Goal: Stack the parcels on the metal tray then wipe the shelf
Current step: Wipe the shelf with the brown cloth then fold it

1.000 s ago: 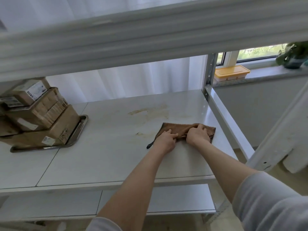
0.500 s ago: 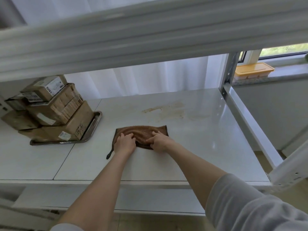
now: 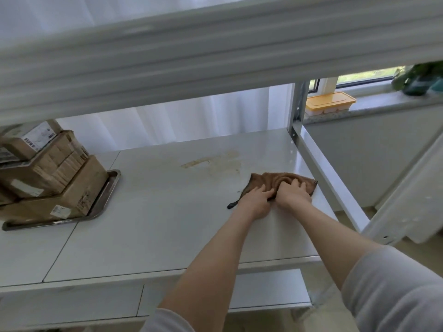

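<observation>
Several cardboard parcels (image 3: 48, 168) are stacked on the metal tray (image 3: 106, 194) at the left of the white shelf (image 3: 155, 224). A brown cloth (image 3: 271, 182) lies bunched near the shelf's right edge. My left hand (image 3: 256, 201) grips the cloth's near left part with curled fingers. Beside it, almost touching, my right hand (image 3: 293, 194) holds the cloth's right part and presses it down. A brownish stain (image 3: 215, 162) marks the shelf just behind and left of the cloth.
The upper shelf board (image 3: 191, 56) hangs low across the top of the view. A metal upright (image 3: 297, 111) stands at the back right corner. A yellow-lidded box (image 3: 329, 103) and a plant (image 3: 419, 80) sit on the windowsill. A lower shelf (image 3: 263, 291) shows below.
Both hands slid the cloth left across the shelf, then back to the right edge. The parcels and tray have not moved.
</observation>
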The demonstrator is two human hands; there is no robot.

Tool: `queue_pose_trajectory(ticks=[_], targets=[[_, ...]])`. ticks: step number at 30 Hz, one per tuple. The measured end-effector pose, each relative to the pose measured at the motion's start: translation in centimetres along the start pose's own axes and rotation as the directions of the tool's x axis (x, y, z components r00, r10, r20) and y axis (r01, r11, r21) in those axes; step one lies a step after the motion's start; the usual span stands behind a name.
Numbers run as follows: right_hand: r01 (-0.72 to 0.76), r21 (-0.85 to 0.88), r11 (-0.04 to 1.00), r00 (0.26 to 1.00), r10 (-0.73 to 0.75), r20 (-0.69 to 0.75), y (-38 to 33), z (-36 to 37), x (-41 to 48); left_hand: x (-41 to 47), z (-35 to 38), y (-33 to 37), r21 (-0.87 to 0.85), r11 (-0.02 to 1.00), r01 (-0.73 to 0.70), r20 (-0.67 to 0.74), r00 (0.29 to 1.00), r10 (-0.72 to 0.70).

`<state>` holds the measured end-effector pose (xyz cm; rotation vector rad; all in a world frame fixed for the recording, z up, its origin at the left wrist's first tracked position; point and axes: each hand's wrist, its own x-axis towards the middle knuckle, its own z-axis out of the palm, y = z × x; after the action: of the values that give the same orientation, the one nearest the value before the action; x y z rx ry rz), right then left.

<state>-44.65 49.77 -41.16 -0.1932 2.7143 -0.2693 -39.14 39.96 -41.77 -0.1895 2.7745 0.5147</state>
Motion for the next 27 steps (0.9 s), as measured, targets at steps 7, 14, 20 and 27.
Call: queue_pose_trajectory(ticks=[7,14,20,27], targets=[[-0.054,-0.015,0.998,0.998,0.053,-0.017,-3.1,0.4,-0.4,-0.5,-0.9,-2.9,-0.061,0.996,0.069,-0.012,0.997,-0.070],[0.326,-0.080,0.942,0.935,-0.309,0.174,-11.5,2.3,-1.1,-4.1,-3.7,-14.1,-0.088,0.932,0.352,-0.084,0.930,-0.359],[0.580,-0.013,0.815,0.768,-0.541,0.343,-19.8,4.9,-3.4,-9.5,-4.5,-23.0,-0.114,0.809,0.576,-0.137,0.798,-0.587],[0.608,0.063,0.792,0.738,-0.592,0.323,-22.8,6.7,-5.4,-11.2,-5.0,-24.8,-0.193,0.691,0.697,-0.196,0.663,-0.723]])
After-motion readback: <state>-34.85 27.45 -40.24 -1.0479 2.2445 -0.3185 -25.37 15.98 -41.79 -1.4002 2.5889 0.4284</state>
